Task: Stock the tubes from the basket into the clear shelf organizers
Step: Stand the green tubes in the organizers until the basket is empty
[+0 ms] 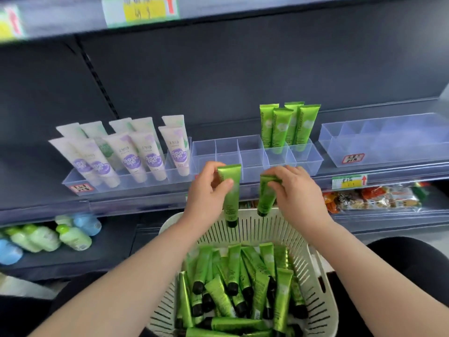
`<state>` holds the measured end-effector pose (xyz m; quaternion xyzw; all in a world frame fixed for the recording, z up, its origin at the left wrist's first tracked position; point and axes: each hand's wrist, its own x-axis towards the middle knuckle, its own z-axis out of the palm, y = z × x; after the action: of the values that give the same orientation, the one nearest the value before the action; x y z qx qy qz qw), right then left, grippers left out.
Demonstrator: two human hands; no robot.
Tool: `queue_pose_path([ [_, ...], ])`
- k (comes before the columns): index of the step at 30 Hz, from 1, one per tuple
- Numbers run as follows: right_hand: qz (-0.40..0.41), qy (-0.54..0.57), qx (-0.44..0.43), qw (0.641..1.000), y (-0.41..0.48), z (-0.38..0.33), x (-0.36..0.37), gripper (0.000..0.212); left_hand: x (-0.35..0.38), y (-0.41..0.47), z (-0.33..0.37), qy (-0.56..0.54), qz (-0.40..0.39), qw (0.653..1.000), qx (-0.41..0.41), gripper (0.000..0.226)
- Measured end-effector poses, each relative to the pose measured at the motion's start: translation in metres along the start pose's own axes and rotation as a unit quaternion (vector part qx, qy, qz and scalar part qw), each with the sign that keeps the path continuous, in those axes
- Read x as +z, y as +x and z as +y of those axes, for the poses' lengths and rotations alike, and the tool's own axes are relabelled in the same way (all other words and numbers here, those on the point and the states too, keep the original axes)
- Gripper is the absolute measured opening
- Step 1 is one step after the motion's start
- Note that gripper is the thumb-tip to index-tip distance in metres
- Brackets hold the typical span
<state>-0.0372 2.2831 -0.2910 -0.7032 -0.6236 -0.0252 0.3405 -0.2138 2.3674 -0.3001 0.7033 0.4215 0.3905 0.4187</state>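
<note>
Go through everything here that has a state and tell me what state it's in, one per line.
Left hand: holding a green tube, cap down.
Right hand: holding a second green tube, cap down.
Basket: still holds many green tubes.
Middle organizer: four green tubes upright at right, other compartments empty.
Left organizer: stocked with white tubes.
Right organizer: empty.

one head-worn view, forward and down, close over basket and shelf organizers

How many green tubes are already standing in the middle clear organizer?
4, all upright in the right-hand compartments of the middle organizer: two in front and two behind. More could be hidden behind them.
</note>
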Motion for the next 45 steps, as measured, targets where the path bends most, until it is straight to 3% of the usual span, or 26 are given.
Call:
queue_pose_path([
  [8,0.101,0.000,-0.020,0.995,0.076,-0.009,-0.050,0.025,-0.004,0.082,0.077,0.050,0.106,0.989,0.085,0.033],
  [12,0.105,-0.004,-0.019,0.994,0.097,-0.006,-0.059,0.024,0.009,0.113,0.085,0.096,0.131,0.981,0.101,0.028],
  [24,0.063,-0.026,-0.024,0.997,0.111,0.021,-0.053,0.022,0.049,0.165,0.061,0.215,0.048,0.975,0.040,0.017],
  [30,0.077,-0.013,-0.025,0.997,0.121,0.016,-0.049,0.019,0.046,0.171,0.050,0.225,0.033,0.974,0.027,0.024],
  [35,0.076,-0.026,-0.039,0.996,0.135,0.002,-0.039,0.019,0.025,0.157,0.051,0.207,0.053,0.973,0.083,0.042],
  [40,0.074,-0.067,-0.047,0.994,0.154,-0.008,-0.019,0.021,-0.002,0.134,0.046,0.342,0.026,0.918,0.197,0.023],
  [45,0.008,-0.151,-0.046,0.987,0.162,-0.009,0.009,0.026,-0.022,0.115,0.027,0.386,-0.027,0.897,0.214,0.021],
])
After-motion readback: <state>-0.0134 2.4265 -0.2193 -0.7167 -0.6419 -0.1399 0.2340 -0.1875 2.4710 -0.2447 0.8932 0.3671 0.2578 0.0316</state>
